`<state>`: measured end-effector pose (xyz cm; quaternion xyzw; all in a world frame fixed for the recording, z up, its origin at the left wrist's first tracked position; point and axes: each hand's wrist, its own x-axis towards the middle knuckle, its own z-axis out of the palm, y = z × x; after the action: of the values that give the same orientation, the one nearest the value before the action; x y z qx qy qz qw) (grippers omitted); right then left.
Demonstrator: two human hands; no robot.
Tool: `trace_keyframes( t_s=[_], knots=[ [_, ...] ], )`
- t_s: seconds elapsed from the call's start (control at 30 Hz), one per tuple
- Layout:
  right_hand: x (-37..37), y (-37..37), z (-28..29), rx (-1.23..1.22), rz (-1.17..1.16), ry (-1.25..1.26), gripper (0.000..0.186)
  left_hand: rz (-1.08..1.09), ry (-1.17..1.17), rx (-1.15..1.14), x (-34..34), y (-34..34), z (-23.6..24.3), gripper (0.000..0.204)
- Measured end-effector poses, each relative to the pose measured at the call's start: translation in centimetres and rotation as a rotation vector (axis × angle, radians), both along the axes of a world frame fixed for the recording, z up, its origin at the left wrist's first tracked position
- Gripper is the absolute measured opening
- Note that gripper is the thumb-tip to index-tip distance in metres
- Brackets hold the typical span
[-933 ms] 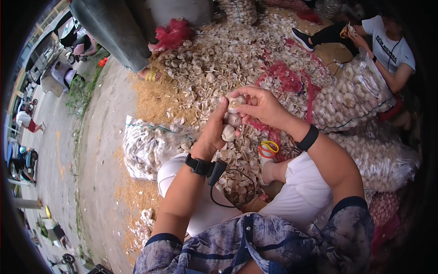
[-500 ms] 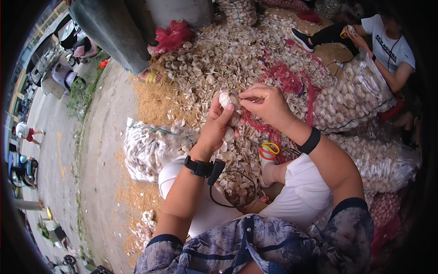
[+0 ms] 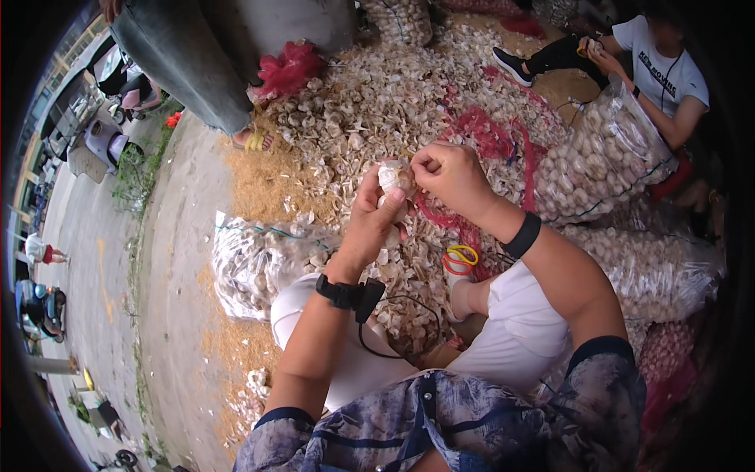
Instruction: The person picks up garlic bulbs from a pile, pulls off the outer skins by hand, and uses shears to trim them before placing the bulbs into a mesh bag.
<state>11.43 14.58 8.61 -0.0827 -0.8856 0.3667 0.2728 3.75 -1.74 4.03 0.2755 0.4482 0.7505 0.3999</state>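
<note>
One bulb (image 3: 393, 178) is being held up right now, gripped between thumb and fingers of the left hand (image 3: 363, 224), above the husk heap (image 3: 440, 86). Below it, at least one more bulb is cradled in the same hand, partly covered by the thumb, so the full count cannot be told. In the right hand (image 3: 456, 179) the grip is narrow: thumb and fingertips are pinched together just beside the bulb; whether a scrap of skin is held there cannot be told. Two black bands are worn, the left band (image 3: 338, 291) and the right band (image 3: 523, 236).

One pair of scissors (image 3: 461, 261), red and yellow at the handles, is seen near the right knee (image 3: 507, 295). At least four sacks are counted: the left sack (image 3: 263, 263), the top sack (image 3: 399, 20), and two at the right, the upper sack (image 3: 605, 161) and the lower sack (image 3: 653, 271).

Now the edges: on the left the heap is bordered by golden chaff (image 3: 259, 177), itself met by grey pavement (image 3: 181, 259). The hands are flanked by sacks, all well apart from the fingers; between the hands only a sliver of room is left, while ahead husks are spread broadly.
</note>
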Motion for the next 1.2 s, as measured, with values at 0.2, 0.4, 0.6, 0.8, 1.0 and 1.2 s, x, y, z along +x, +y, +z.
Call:
trace_keyframes(
  t_s=[0.2, 0.4, 0.6, 0.8, 1.0, 1.2],
  knots=[
    [0.3, -1.6, 0.6, -0.199, 0.125, 0.004, 0.014, 0.199, 0.228, -0.093, -0.1, 0.3, -1.1, 0.057],
    [-0.1, 0.0, -0.5, -0.251, 0.09, -0.157, 0.014, 0.335, 0.442, -0.052, -0.4, 1.3, -2.6, 0.054],
    [0.0, 0.3, -0.7, -0.993, 0.113, -0.089, 0.016, 0.117, -0.11, 0.012, 0.1, 0.4, -0.4, 0.042],
    [0.0, 0.1, -0.8, -1.301, 0.236, -0.16, 0.014, -0.038, -0.414, 0.154, -0.7, -0.3, -1.1, 0.04],
    [0.5, 0.1, -0.7, -0.034, 0.123, 0.046, 0.014, 0.148, 0.035, -0.171, -0.5, -0.1, 0.2, 0.052],
    [0.8, 0.2, -1.0, 0.064, 0.097, -0.04, 0.012, 0.04, 0.063, -0.262, -0.9, -0.5, 0.1, 0.053]
  ],
)
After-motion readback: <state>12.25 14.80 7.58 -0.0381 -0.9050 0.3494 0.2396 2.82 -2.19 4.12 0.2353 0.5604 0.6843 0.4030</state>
